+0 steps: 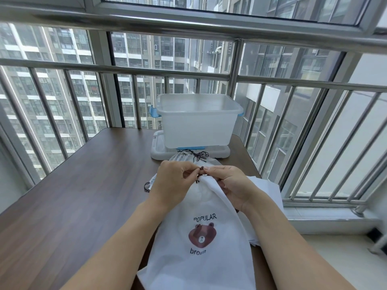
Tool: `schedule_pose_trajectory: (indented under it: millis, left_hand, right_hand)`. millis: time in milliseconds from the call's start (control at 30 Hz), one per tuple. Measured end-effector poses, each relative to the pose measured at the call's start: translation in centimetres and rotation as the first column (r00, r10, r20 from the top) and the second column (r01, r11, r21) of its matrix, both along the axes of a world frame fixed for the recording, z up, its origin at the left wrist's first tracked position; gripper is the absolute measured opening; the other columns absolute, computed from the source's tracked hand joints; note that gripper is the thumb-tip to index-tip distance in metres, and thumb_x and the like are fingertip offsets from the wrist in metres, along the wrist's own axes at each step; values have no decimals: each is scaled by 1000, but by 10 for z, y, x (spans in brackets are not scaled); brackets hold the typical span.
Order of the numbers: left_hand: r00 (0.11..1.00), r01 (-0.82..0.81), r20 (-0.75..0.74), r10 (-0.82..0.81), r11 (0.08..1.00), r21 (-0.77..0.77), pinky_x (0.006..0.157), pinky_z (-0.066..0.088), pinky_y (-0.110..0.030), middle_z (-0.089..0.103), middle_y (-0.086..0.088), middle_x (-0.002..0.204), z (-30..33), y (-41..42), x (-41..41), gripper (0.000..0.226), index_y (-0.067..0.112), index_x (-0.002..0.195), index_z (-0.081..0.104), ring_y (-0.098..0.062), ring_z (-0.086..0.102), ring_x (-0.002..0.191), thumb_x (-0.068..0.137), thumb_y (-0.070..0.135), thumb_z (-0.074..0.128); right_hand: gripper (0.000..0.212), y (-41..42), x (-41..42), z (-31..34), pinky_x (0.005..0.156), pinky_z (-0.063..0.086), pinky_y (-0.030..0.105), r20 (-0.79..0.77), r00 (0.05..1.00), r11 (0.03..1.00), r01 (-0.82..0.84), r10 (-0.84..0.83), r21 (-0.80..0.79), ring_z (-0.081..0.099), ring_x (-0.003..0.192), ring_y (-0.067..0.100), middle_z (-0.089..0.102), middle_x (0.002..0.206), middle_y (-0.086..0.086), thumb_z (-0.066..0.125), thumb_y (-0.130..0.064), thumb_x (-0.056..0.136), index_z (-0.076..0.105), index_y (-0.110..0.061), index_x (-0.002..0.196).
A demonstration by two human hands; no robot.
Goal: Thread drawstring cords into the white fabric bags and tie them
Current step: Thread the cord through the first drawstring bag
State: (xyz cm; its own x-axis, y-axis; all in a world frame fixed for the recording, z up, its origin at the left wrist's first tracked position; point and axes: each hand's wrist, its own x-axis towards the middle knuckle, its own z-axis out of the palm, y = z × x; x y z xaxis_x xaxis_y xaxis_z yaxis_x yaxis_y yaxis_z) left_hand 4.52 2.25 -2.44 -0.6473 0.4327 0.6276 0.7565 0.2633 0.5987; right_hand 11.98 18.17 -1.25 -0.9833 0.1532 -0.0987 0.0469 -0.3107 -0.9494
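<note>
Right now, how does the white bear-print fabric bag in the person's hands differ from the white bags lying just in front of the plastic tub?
The white bear-print fabric bag is held up at its mouth, where the left hand and right hand pinch the dark drawstring cord; the pile of white bags by the tub lies flat and untouched. The held bag shows its print; the pile shows only gathered tops with dark cords. Both are white fabric.

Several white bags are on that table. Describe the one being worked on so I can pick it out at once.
On the dark brown wooden table, nearer than the translucent plastic storage bin, it is the white fabric bag lying closest to the person. Both hands pinch the dark cord at its top, and only it shows a brown bear face with "POPULAR".
</note>
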Motion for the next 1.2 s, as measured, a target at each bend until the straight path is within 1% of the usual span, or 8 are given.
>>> schedule_pose_trajectory:
  millis: [67,133,267,433,633,800,1033,1200]
  left_hand:
    - [995,-34,-98,27,997,-72,67,58,-31,74,10,74,1,-4,-6,11,18,90,79,-3,67,65,89,19,68]
    - [995,-47,-94,37,992,-114,68,56,-30,70,11,75,4,-5,-8,10,17,87,74,-3,63,67,90,19,66]
    - [994,-26,103,35,995,-95,55,38,-17,60,7,66,7,-4,-4,19,12,77,61,-8,51,59,94,18,55]
    - [962,22,272,-10,999,-42,61,36,-31,52,-6,69,1,-2,-8,34,4,75,49,-14,44,63,103,23,44]
    - [996,36,86,-24,988,-149,62,40,-16,63,7,72,-3,-6,-16,21,17,79,56,-7,57,67,100,17,55]
    - [999,-39,26,44,986,-160,58,39,-18,61,5,67,-5,-12,-26,22,16,77,55,-11,53,60,98,20,58]
    - [997,-71,-17,69,971,-229,62,47,-36,62,2,66,-4,-22,-33,18,16,79,55,-18,55,62,96,17,60]
    - [996,-87,-5,88,977,-193,62,48,-39,58,2,63,-4,-29,-38,23,20,75,51,-22,52,60,94,13,62]
  right_hand:
    - [20,3,-2,-2,44,44,13,3,1000,1000,19,-19,1,56,41,3,65,54,-1,56,-1,99,67,11,110]
    - [16,4,-4,-3,51,47,18,25,999,998,21,-23,60,58,52,10,68,67,5,63,-7,97,74,4,98]
    - [13,6,-3,-3,60,48,26,22,998,984,55,-59,169,62,64,19,73,82,13,69,-11,94,78,-2,93]
    - [12,5,-3,-2,68,50,30,-3,998,981,61,-61,183,62,79,27,71,94,19,70,-13,93,80,-6,90]
    - [14,6,-2,-1,61,43,28,34,996,981,73,-80,182,55,69,25,66,88,20,69,-12,95,80,-7,87]
    - [26,12,-4,1,41,23,17,61,979,972,186,-197,144,23,46,8,28,56,-5,61,-22,101,72,1,104]
    - [17,22,-1,1,40,20,18,42,968,955,238,-249,175,21,46,9,28,56,-4,63,-8,98,73,5,102]
    - [18,28,4,5,42,19,19,39,961,931,256,-275,259,21,47,10,30,55,-5,69,-17,95,74,1,94]
